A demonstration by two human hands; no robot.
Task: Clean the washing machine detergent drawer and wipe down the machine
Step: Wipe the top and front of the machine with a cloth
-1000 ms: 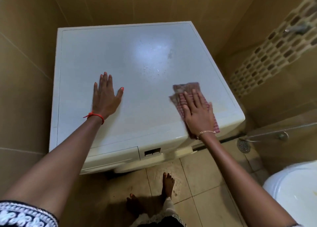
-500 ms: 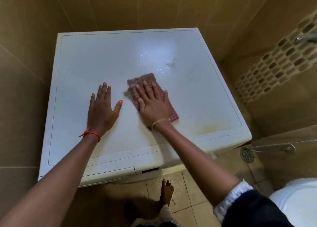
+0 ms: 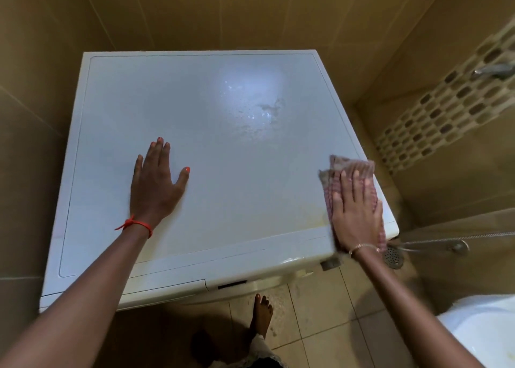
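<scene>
Back at the right front corner now sits the checked cloth [image 3: 349,172] — half a second ago it was in the middle of the washing machine [image 3: 211,150] top. On it lies the right hand [image 3: 358,213], fingers flat and open, pressing down. Flat too is the left hand [image 3: 154,185], fingers spread — nothing held. Wet drops [image 3: 259,114] shine further back.

white flat-topped washing machine [image 3: 178,111] | red-and-white checked cloth [image 3: 338,181] | orange-red thread wrist band [image 3: 136,224] | orange-painted fingernails [image 3: 187,169] | tan glazed wall tiles [image 3: 195,11] | brown-and-beige mosaic tile strip [image 3: 446,108]
</scene>
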